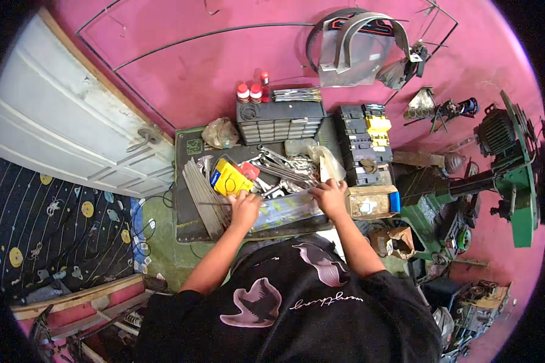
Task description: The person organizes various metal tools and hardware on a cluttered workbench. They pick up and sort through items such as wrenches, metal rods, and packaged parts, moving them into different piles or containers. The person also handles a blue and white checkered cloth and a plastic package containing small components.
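On the dark mat of the workbench lies a long, greyish plastic package (289,212) with yellow-green marks, between my two hands. My left hand (246,209) is at its left end, fingers bent over the edge. Just beyond those fingers sits a yellow packet (231,179) with a dark loop pictured on it. My right hand (331,198) closes on the package's right end, beside a pale plastic bag (330,164). Several metal wrenches (280,168) are heaped past the package. A sheaf of thin metal rods (203,202) fans out left of my left hand.
A small-drawer cabinet (281,124) stands at the back, with red-and-white bottles (249,93) on top. Black and yellow cases (363,136) line the right side, above an open cardboard box (370,202). A green machine (521,181) stands farther right; a white door (79,115) is left.
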The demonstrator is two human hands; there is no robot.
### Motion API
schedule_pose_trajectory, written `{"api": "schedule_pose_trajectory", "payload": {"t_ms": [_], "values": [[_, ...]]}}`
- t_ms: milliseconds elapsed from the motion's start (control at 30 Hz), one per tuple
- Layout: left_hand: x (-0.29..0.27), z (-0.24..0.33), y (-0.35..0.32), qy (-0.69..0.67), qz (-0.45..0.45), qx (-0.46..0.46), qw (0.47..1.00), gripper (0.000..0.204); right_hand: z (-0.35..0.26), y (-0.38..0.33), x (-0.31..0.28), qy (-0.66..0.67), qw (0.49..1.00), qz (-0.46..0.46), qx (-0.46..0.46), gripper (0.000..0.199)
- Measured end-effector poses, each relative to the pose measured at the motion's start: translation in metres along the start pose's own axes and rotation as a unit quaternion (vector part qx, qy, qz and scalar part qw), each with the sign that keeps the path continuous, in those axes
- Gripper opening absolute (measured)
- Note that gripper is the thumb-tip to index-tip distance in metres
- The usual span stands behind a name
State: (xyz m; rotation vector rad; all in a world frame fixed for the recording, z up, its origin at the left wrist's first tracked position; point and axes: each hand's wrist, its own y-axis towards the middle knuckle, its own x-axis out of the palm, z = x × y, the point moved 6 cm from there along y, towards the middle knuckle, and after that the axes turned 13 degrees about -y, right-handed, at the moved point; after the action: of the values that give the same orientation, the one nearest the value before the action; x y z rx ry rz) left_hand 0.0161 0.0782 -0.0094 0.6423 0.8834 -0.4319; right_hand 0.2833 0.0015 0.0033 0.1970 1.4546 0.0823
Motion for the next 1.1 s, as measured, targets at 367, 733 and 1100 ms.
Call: {"api": "schedule_pose_trajectory", "payload": {"t_ms": [367,733,1100], "values": [[0.122,0.11,0.057,-0.076,-0.133,0.099,0.983,0.014,0.16,-0.1,-0.01,-0.054,0.987,-0.018,0.148,0.008],[0.126,0.115,0.073,0.041,-0.144,0.09,0.985,0.017,0.197,-0.093,0.01,-0.056,0.988,-0.012,0.142,0.008],[0.132,0.112,0.08,0.027,-0.112,0.108,0.987,0.013,0.155,-0.043,0.042,0.033,0.998,-0.045,0.01,0.016]]}}
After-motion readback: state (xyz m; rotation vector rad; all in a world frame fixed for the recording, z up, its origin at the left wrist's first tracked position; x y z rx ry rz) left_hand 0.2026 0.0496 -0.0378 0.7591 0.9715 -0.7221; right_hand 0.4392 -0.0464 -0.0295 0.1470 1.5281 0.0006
